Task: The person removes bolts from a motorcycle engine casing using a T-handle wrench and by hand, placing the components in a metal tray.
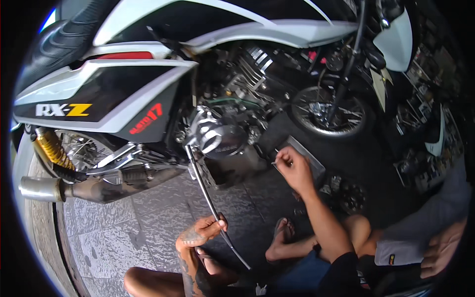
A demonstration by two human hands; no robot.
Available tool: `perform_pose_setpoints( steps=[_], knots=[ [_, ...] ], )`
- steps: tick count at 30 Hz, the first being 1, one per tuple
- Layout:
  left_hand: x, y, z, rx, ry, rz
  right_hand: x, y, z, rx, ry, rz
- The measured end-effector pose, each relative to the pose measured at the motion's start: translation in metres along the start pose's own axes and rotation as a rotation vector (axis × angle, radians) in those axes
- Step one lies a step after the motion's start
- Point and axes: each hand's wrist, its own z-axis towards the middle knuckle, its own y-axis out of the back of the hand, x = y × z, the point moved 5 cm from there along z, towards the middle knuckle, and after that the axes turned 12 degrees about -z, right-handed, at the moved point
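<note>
My left hand (pixel 208 228) is closed around a long silver metal rod (pixel 200 178), held at a slant, its upper end at the motorcycle's engine beside the polished round cover (pixel 220 136); whether it touches cannot be told. My right hand (pixel 292 166) is raised right of the engine, fingertips pinched on a small thin metal piece (pixel 277 154). Behind that hand lies a grey metal tray (pixel 314 166). The white and black motorcycle (pixel 148 89) stands side-on before me, its exhaust pipe (pixel 106 190) low at the left.
A front wheel (pixel 329 129) is at upper right. Dark parts (pixel 349 195) lie on the floor right of the tray. More parts and items (pixel 420 158) crowd the far right. Another person's hand (pixel 440 252) and grey clothing are at lower right. Grey tiles (pixel 109 232) cover the floor at left.
</note>
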Motion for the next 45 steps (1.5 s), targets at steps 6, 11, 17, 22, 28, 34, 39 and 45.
perform_pose_setpoints(
  steps=[6, 11, 17, 22, 28, 34, 39, 45],
  knots=[
    [0.002, -0.045, 0.04, 0.177, 0.148, 0.134, -0.266, 0.083, -0.04, 0.067, -0.474, -0.714],
    [0.016, -0.053, 0.072, 0.176, 0.266, 0.295, -0.348, 0.108, -0.062, 0.283, -0.833, -0.762],
    [0.065, -0.068, 0.114, 0.217, 0.462, 0.331, -0.415, 0.141, -0.074, 0.494, -0.972, -0.943],
    [0.11, -0.071, 0.141, 0.274, 0.471, 0.36, -0.447, 0.133, -0.082, 0.64, -1.029, -1.012],
    [0.113, -0.078, 0.161, 0.232, 0.583, 0.423, -0.525, 0.133, -0.118, 0.656, -1.016, -1.019],
    [0.168, -0.054, 0.16, 0.237, 0.533, 0.476, -0.474, 0.125, -0.071, 0.163, -0.757, -0.836],
    [0.181, -0.047, 0.17, 0.137, 0.617, 0.639, -0.417, 0.11, 0.005, -0.026, -0.539, -0.499],
    [0.245, -0.006, 0.176, 0.16, 0.441, 0.755, -0.292, 0.019, 0.057, 0.209, -0.356, 0.071]
  ],
)
